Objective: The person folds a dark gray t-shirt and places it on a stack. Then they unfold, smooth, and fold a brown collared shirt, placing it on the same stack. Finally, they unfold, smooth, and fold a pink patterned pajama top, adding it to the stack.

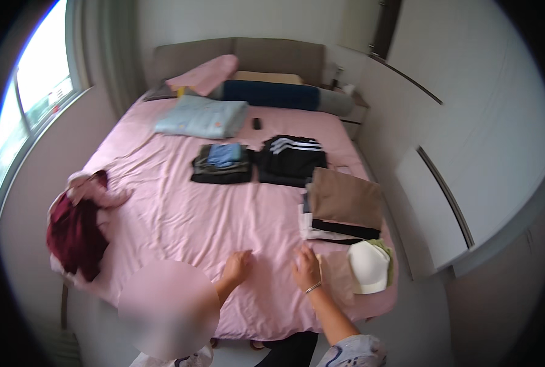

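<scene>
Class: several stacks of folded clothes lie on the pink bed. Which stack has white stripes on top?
The black folded stack mid-bed, right of the stack topped by blue denim; only it shows white stripes.

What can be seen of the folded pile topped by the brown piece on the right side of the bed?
The folded pile lies on the pink bedsheet near the bed's right edge. A tan-brown, soft-looking cloth lies flat on top; black and white folded layers show beneath its near edge. A white cap-like item sits just in front. Neither hand touches it; the right hand rests nearest, flat on the sheet.
</scene>
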Motion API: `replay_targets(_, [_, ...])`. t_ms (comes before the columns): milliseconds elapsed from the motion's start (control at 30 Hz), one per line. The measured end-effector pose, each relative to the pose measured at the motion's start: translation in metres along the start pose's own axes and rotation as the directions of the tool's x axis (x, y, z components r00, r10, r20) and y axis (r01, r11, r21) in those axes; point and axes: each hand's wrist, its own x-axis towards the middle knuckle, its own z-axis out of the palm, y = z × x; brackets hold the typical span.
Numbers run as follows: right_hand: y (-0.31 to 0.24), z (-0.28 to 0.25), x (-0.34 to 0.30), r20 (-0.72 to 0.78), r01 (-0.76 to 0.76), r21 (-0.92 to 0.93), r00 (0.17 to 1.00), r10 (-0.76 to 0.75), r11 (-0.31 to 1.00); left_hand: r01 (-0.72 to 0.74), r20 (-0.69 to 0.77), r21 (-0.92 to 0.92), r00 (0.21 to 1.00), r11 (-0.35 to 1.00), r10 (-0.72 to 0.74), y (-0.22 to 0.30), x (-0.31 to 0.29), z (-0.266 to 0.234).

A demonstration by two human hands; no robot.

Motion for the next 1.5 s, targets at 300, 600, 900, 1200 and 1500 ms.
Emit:
replay_targets(300, [-0.100,0.068,-0.094,0.121,-0.228,-0.368,0.950,0.289,0.902,0.235,-0.257,0.482,0.959,0.844,-0.121,-0.085,-0.184,-0.134])
replay_targets(600, [-0.127,0.064,-0.130,-0.016,-0.294,-0.452,0.947,0.322,0.842,0.510,-0.523,0.358,0.803,0.782,-0.285,-0.142,-0.223,-0.147])
replay_targets(900, [-0.144,0.074,-0.120,-0.038,-0.260,-0.484,0.960,0.276,0.836,0.516,-0.520,0.324,0.798,0.793,-0.306,-0.152,-0.228,-0.151])
replay_targets(1200, [-0.150,0.081,-0.129,-0.102,-0.258,-0.516,0.965,0.240,0.817,0.494,-0.488,0.321,0.818,0.808,-0.306,-0.152,-0.220,-0.151])
replay_targets(1500, [-0.138,0.089,-0.127,-0.131,-0.235,-0.521,0.972,0.196,0.821,0.286,-0.571,0.142,0.805,0.948,-0.157,-0.199,-0.182,-0.205])
